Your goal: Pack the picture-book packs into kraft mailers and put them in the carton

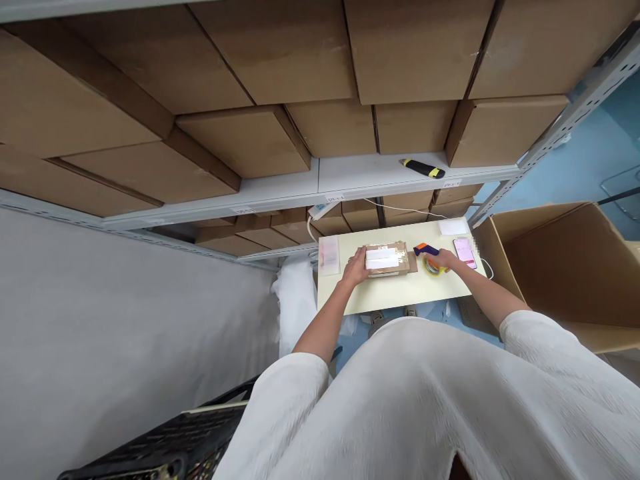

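Observation:
A small cardboard box [403, 261] with a white label on top lies on the pale yellow tabletop [400, 293]. My left hand [357, 267] grips its left end, the fingers bent over the top edge. Shiny clear tape shows along the box's upper and right edges. To the right of the box, my right hand [443, 259] is closed around a tape dispenser [426, 250] with a dark blue and orange body and a roll of yellowish tape. A brown flap or piece of cardboard [413, 262] sticks out between box and dispenser.
A phone [465, 253] and a white pad [454, 227] sit at the table's right. A clear sheet [329, 255] lies on its left. Shelves with cardboard boxes rise behind, bearing a utility knife [423, 168]. A large open carton [570, 260] stands right; a black crate [165, 440] lower left.

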Available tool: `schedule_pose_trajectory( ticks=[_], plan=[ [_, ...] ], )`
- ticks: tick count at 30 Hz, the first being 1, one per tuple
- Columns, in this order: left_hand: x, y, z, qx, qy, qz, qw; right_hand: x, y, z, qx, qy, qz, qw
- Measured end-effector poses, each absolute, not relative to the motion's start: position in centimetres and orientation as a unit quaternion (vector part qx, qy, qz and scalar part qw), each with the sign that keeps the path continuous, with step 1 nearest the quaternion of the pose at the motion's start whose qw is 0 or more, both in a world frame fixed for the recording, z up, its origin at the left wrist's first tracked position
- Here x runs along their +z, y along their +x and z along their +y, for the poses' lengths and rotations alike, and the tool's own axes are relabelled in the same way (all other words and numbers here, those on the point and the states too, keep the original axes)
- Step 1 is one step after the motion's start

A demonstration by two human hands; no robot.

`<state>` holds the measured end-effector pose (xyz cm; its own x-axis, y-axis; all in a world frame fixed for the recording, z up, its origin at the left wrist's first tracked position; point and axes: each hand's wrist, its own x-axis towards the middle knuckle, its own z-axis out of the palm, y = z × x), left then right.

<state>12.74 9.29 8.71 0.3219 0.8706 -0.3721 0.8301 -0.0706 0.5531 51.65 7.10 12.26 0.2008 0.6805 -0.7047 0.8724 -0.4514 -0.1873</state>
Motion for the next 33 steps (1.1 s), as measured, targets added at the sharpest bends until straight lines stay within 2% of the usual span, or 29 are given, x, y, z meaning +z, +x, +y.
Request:
schedule_pose_trajectory(
  ticks=[4, 12, 19, 25, 30, 33],
  plan=[
    [9.1, 12.8, 9.2, 0.029, 0.730, 0.580, 0.360, 11.4, 53.3, 6.3, -0.397, 0.777, 0.478, 0.098],
    [9.3, 12.8, 8.8, 0.018, 0.739, 0.582, 0.339, 9.4, 52.3, 4.2, -0.267, 0.778, 0.556, 0.119],
    [9.5, 12.9, 8.2, 0.005, 0.746, 0.580, 0.327, 7.2, 51.1, 2.4, -0.270, 0.796, 0.531, 0.110],
    [9.8, 13.0, 7.7, 0.004, 0.746, 0.589, 0.312, 8.2, 50.4, 2.2, -0.222, 0.798, 0.550, 0.105],
    [9.5, 14.2, 6.7, 0.043, 0.792, 0.532, 0.298, 11.0, 45.6, 2.9, -0.151, 0.706, 0.691, 0.027],
    [9.0, 15.1, 6.5, 0.048, 0.816, 0.483, 0.313, 11.8, 41.6, 3.6, -0.147, 0.608, 0.780, 0.018]
  ],
)
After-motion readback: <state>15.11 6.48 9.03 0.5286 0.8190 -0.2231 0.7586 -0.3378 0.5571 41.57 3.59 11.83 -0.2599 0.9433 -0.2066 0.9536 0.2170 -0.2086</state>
